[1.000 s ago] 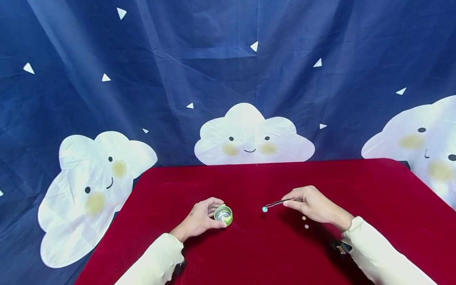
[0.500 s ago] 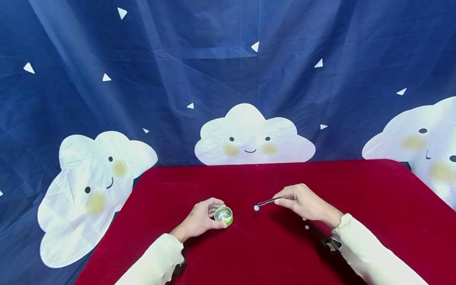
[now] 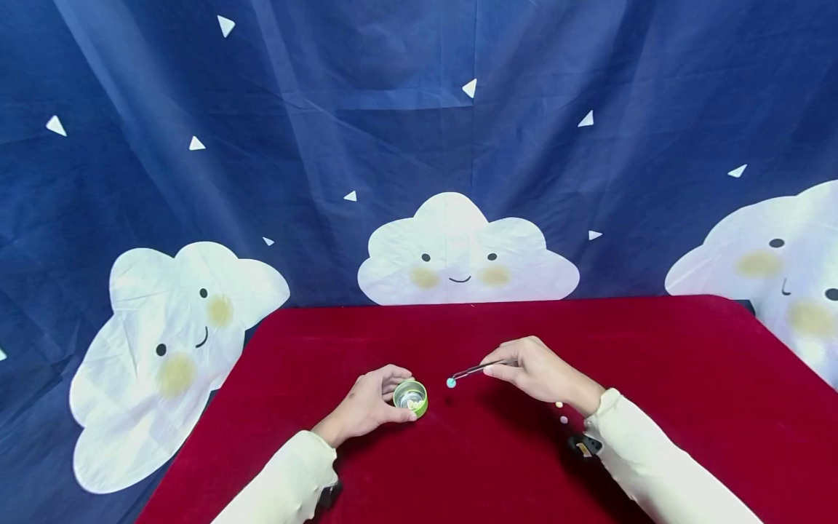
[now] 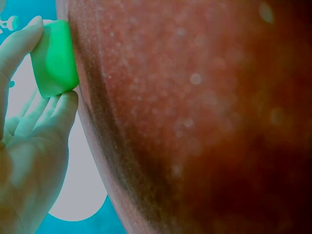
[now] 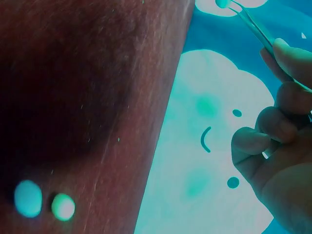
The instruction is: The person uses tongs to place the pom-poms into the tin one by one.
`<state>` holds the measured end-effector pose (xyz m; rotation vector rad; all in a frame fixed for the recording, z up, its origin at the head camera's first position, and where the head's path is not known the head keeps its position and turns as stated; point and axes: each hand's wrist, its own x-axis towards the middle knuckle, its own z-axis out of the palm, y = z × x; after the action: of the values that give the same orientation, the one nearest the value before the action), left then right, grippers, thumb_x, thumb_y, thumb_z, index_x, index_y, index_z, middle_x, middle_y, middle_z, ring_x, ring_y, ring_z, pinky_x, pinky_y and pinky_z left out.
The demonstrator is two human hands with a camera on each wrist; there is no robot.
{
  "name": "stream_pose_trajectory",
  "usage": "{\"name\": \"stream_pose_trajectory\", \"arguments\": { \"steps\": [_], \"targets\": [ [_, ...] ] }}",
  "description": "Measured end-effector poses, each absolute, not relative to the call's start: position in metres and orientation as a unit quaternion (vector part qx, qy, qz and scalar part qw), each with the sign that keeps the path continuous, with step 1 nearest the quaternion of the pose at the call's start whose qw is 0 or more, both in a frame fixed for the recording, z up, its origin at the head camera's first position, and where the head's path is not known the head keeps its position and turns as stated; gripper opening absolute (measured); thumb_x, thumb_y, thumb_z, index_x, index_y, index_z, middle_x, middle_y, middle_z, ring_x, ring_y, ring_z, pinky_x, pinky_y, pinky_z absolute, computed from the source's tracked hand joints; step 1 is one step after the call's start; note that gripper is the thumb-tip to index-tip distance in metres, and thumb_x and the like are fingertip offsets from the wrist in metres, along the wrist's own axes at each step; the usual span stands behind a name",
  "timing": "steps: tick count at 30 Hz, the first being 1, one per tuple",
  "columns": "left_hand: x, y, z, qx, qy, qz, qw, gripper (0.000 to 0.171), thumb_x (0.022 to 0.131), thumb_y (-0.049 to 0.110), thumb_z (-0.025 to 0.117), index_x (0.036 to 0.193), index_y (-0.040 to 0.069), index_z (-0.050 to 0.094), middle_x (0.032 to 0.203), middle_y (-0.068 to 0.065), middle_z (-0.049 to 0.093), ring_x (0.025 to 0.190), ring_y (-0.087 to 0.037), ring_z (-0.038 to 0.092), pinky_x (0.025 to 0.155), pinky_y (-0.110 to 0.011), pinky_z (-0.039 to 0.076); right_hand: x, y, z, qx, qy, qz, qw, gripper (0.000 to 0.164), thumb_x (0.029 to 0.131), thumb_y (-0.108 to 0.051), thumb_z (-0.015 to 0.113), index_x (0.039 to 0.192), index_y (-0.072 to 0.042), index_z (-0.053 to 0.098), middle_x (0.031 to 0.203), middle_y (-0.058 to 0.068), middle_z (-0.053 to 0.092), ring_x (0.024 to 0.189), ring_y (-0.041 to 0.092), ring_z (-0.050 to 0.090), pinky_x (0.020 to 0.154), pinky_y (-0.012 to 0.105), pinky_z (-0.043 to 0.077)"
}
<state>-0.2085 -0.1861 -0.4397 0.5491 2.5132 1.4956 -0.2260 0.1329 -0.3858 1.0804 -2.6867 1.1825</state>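
Observation:
My left hand (image 3: 366, 404) grips a small round green tin (image 3: 424, 405) between thumb and fingers, low over the red cloth. Several pale, small pieces (image 3: 415, 404) lie inside the tin. In the left wrist view the tin (image 4: 56, 61) shows side-on, its inside hidden. My right hand (image 3: 537, 371) pinches dark metal tweezers (image 3: 473, 370), which point left towards the tin. At their tips a small light-blue ball (image 3: 451, 383) is held above the cloth, a short gap right of the tin. The right wrist view shows the tweezers (image 5: 258, 31) and curled fingers (image 5: 251, 141).
Two small balls lie on the cloth beneath my right wrist, a yellowish one (image 3: 559, 404) and a pale pinkish one (image 3: 564, 420). A dark device (image 3: 585, 445) sits under the right wrist. The red-covered table (image 3: 366, 327) ends before a blue cloud-print curtain (image 3: 406, 145).
My right hand has moved left, carrying the tweezers and light-blue ball closer to the tin. The left hand and tin have stayed in place.

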Motion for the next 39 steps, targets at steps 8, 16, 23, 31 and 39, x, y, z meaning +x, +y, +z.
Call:
{"name": "stream_pose_trajectory", "arguments": {
  "steps": [8,16,23,31,39],
  "targets": [
    [-0.208,-0.186,-0.439,0.183,0.844,0.497,0.084,0.058,0.074,0.005,0.088,0.123,-0.003,0.059,0.118,-0.011,0.066,0.108,-0.027,0.065,0.096,-0.035,0.053,-0.228,0.117,-0.387,0.360,-0.854,0.375,0.005,0.013,0.091,-0.011,0.073,0.102,-0.010,0.080,0.086,-0.010,0.072,0.073,0.006,0.058,0.066,0.026,0.051],
    [-0.207,-0.188,-0.440,0.182,0.843,0.500,0.083,0.058,0.074,0.004,0.088,0.123,-0.003,0.059,0.118,-0.011,0.066,0.107,-0.027,0.066,0.096,-0.035,0.054,-0.231,0.101,-0.392,0.369,-0.850,0.376,0.001,0.013,0.091,-0.011,0.073,0.102,-0.009,0.079,0.086,-0.009,0.071,0.074,0.007,0.058,0.068,0.026,0.052],
    [-0.209,-0.187,-0.441,0.189,0.842,0.499,0.079,0.059,0.073,0.004,0.088,0.124,-0.003,0.059,0.118,-0.011,0.066,0.108,-0.027,0.066,0.096,-0.036,0.054,-0.232,0.093,-0.398,0.362,-0.852,0.377,-0.001,0.013,0.091,-0.014,0.073,0.103,-0.012,0.079,0.090,-0.008,0.072,0.078,0.006,0.061,0.072,0.027,0.054],
    [-0.210,-0.186,-0.440,0.188,0.844,0.496,0.077,0.059,0.073,0.004,0.089,0.124,-0.003,0.059,0.118,-0.012,0.066,0.110,-0.027,0.065,0.096,-0.037,0.053,-0.233,0.085,-0.403,0.367,-0.850,0.378,0.001,0.013,0.092,-0.014,0.072,0.102,-0.011,0.079,0.091,-0.008,0.073,0.080,0.005,0.062,0.073,0.026,0.055],
    [-0.209,-0.186,-0.439,0.183,0.844,0.497,0.080,0.059,0.073,0.004,0.088,0.124,-0.003,0.059,0.119,-0.012,0.066,0.109,-0.027,0.066,0.096,-0.036,0.054,-0.232,0.081,-0.409,0.375,-0.851,0.368,-0.005,0.012,0.092,-0.013,0.073,0.102,-0.010,0.080,0.092,-0.007,0.074,0.083,0.007,0.064,0.074,0.026,0.056]
  ]
}}
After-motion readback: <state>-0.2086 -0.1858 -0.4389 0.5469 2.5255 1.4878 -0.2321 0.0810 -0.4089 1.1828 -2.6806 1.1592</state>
